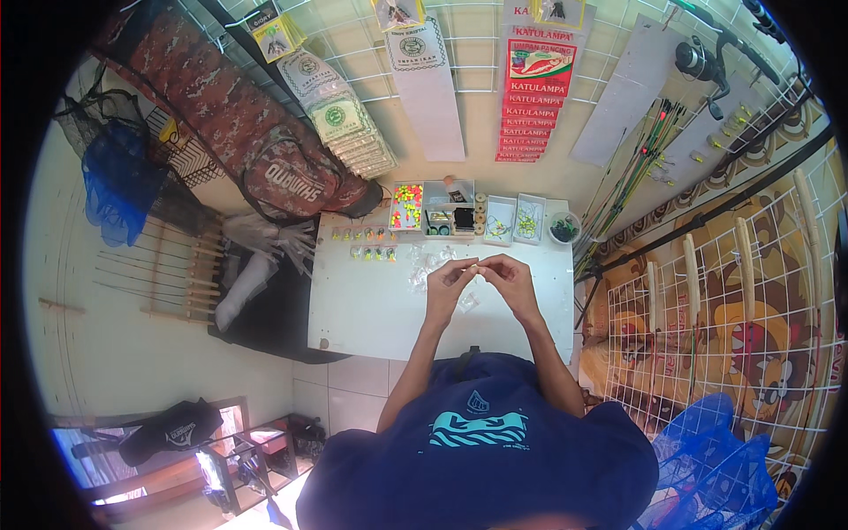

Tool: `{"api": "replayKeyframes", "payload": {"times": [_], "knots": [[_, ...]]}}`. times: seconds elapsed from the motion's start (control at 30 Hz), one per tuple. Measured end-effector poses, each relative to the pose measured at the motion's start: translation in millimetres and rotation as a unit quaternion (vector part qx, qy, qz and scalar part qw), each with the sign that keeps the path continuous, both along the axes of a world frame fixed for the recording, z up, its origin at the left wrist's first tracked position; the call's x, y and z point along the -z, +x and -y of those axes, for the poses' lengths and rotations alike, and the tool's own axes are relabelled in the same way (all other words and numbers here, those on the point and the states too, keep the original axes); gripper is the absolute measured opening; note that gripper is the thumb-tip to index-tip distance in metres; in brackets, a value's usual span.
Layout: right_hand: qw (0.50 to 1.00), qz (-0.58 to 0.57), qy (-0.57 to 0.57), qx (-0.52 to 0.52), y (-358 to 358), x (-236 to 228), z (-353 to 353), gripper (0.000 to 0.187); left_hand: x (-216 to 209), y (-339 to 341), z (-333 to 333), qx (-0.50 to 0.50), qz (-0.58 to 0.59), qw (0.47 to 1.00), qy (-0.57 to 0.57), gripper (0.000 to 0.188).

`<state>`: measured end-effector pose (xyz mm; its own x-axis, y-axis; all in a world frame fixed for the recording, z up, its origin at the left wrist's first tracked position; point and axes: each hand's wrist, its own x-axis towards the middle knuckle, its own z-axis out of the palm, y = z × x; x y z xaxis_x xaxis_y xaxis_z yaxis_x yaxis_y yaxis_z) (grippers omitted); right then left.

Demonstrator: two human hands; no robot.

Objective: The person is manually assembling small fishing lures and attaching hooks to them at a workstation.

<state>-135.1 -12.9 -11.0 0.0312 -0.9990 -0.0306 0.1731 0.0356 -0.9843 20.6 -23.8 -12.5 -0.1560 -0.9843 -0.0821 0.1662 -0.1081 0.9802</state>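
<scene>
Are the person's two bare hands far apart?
No, the left hand and the right hand have their fingertips close together above the white rectangular table.

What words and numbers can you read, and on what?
I won't copy words, but lettering shows on:
Red-and-white hanging paper packets: big, clear.
White paper packets with round green emblems: dark lettering.
Long brown camouflage fabric bag: large pale lettering.
Black cloth cap: small white lettering.
Brown cartoon-print sheet: red letters, partly hidden.
Navy cloth shirt: tiny marks, too small to read.
</scene>
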Motion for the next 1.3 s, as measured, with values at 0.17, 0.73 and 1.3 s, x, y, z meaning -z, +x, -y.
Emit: {"api": "replayKeyframes", "payload": {"times": [0.17, 0.73, 1.3], "knots": [[0.998, 0.047, 0.041, -0.013, -7, 6, 0, 0.02, 1, 1, -3, 0.019, -0.008, 1.0, 0.012, 0.02], [0.982, -0.051, 0.114, -0.144, -44, 72, -2, 0.013, 14, 17, 10, -0.103, -0.007, 0.994, 0.028, 0.016], [0.921, -0.31, 0.1, 0.213, -124, 195, 182, 0.011, 9, 25, 32, -0.1, 0.055, 0.992, 0.058, 0.024]]}}
